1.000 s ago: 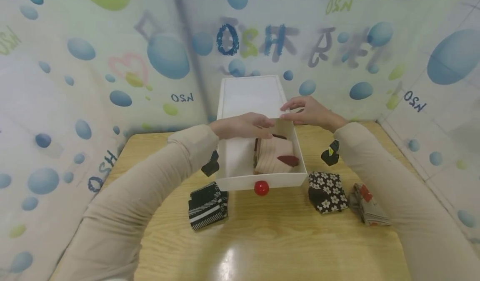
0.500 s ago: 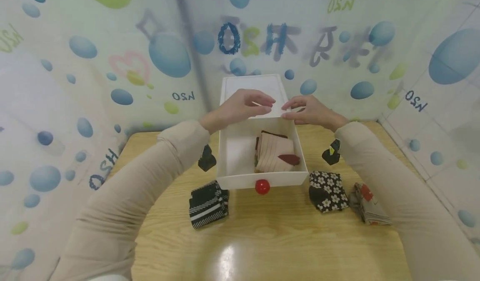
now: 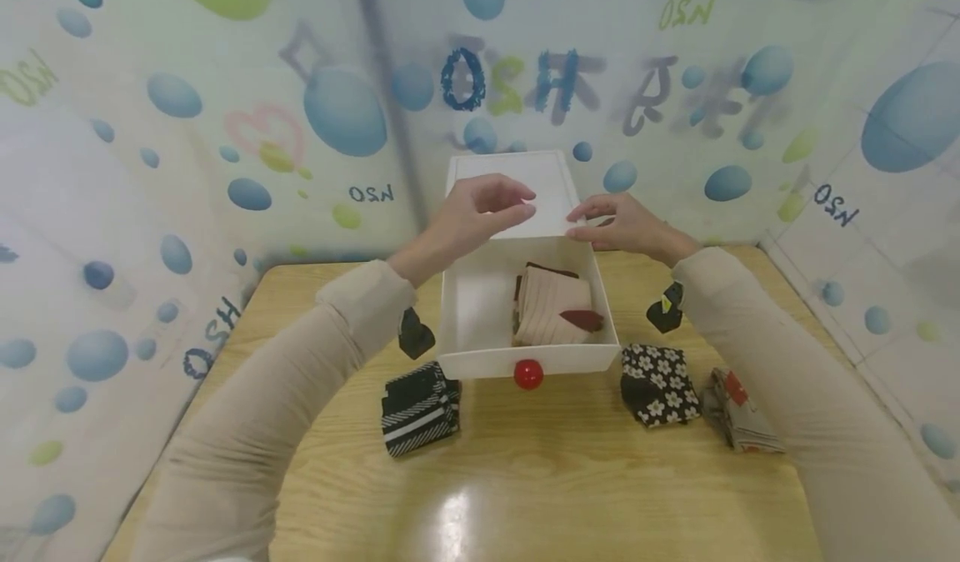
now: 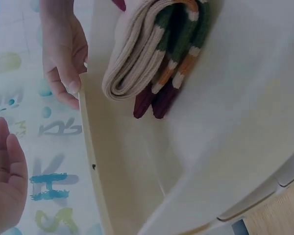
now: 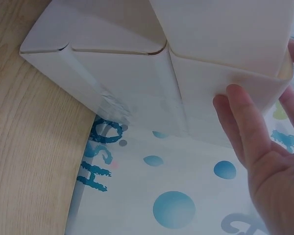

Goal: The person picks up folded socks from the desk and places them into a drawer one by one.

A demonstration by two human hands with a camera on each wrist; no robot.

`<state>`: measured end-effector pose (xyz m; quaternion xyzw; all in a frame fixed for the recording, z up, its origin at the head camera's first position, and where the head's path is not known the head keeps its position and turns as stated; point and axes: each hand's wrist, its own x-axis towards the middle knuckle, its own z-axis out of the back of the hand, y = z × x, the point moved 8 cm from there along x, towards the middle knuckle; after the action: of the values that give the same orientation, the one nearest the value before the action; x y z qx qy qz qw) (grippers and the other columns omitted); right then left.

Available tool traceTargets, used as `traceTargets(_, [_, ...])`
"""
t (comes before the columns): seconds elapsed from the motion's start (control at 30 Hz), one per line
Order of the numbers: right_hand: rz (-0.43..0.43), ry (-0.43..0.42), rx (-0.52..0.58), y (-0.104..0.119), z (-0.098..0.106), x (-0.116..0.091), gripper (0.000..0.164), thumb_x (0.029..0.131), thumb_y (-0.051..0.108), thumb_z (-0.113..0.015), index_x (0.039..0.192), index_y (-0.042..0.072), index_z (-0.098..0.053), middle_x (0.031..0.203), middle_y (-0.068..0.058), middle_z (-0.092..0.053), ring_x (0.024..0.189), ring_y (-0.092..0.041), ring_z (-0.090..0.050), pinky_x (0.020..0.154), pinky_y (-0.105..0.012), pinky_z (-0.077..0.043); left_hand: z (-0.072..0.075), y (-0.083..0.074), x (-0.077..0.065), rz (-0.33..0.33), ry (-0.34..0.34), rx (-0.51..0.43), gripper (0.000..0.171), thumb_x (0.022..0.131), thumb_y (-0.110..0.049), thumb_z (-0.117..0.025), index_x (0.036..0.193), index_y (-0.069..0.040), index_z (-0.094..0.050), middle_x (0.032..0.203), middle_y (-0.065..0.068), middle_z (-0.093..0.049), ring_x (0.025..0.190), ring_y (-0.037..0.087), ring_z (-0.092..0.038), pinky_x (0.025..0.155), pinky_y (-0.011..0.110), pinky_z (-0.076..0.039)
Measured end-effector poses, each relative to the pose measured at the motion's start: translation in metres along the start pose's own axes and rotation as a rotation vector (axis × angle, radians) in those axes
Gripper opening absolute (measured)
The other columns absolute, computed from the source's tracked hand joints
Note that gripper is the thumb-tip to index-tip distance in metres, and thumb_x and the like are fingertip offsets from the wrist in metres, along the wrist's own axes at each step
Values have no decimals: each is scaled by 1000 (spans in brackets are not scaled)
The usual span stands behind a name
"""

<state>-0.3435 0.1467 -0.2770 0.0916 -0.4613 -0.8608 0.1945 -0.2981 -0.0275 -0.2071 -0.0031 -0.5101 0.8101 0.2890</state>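
Observation:
A white drawer (image 3: 480,316) with a round red knob (image 3: 528,374) stands pulled out toward me from a white drawer unit (image 3: 551,183). Folded cream socks (image 3: 551,303) with dark red patches lie in its right half; green and orange stripes show on them in the left wrist view. My left hand (image 3: 483,212) hovers over the unit's front edge, fingers gently curved and holding nothing. My right hand (image 3: 622,224) holds the unit's front right corner, thumb at the front edge. In the right wrist view its fingers (image 5: 250,122) lie against the outer side wall.
Black-and-white striped folded socks (image 3: 422,409) lie on the wooden table (image 3: 525,487), left of the drawer. To the right are black flowered socks (image 3: 660,384) and grey-red folded socks (image 3: 742,412). A patterned wall (image 3: 337,45) stands close behind.
My left hand has risen from over the socks and drawn back to the left above the unit. The right hand stays at the corner. The socks in the drawer are in fuller view.

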Motion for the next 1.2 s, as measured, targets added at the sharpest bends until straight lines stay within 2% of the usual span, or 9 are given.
traceTargets(0.07, [-4,1,3,-1,0,0,40,81,27,-65,112,3,-56,126,-14,-42,108,-35,-48,81,-43,-47,4,1,-3,-22,-29,10,22,85,-21,-60,103,-7,-61,96,2,-61,86,12,-56,74,26,-47])
traceTargets(0.2, [-1,2,6,-1,1,-2,40,82,26,-64,112,2,-55,126,-15,-42,107,-36,-49,80,-40,-49,15,3,-12,-25,-74,24,24,84,-21,-61,103,-7,-61,96,2,-61,85,12,-55,74,27,-47])
traceTargets(0.53, [9,-16,-12,-1,1,-3,39,82,25,-64,112,2,-55,128,-16,-40,107,-37,-49,77,-38,-50,42,20,-49,61,-118,9,29,84,-28,-61,106,-9,-60,103,1,-58,86,16,-56,74,34,-48])
traceTargets(0.67, [12,-23,-7,-1,0,-2,39,82,25,-64,112,2,-55,128,-15,-40,107,-36,-48,77,-38,-50,49,34,-64,104,-119,-22,34,85,-29,-60,108,-4,-58,103,6,-58,89,20,-56,77,35,-48])
traceTargets(0.73, [16,-23,1,-1,-1,-1,39,82,25,-64,112,2,-55,129,-15,-39,108,-36,-48,77,-38,-50,51,44,-72,146,-117,-30,37,85,-31,-59,109,-3,-57,104,8,-58,90,19,-56,79,34,-47])
traceTargets(0.83, [30,-24,17,-1,-1,0,38,82,24,-63,112,1,-56,129,-14,-40,109,-35,-47,78,-38,-50,53,58,-83,192,-111,-40,37,86,-30,-58,111,-3,-56,105,9,-58,90,17,-56,79,33,-47])
traceTargets(1.0, [42,-30,38,-2,-2,0,37,82,22,-63,111,1,-56,128,-15,-40,108,-35,-49,80,-42,-48,57,75,-98,205,-81,-46,34,88,-25,-56,113,-2,-54,108,8,-56,90,18,-56,77,34,-48])
traceTargets(1.1, [44,-36,43,-3,-2,-2,37,82,22,-63,112,1,-56,129,-15,-39,107,-36,-49,79,-43,-48,56,85,-107,230,-21,-45,35,87,-25,-57,115,-3,-53,113,8,-54,94,22,-56,78,35,-48])
traceTargets(1.2, [54,-41,42,-3,-1,-3,37,83,22,-63,112,1,-56,130,-16,-38,106,-36,-50,78,-42,-49,50,95,-115,249,67,-24,37,87,-24,-58,117,-5,-51,118,9,-51,100,24,-53,81,36,-47])
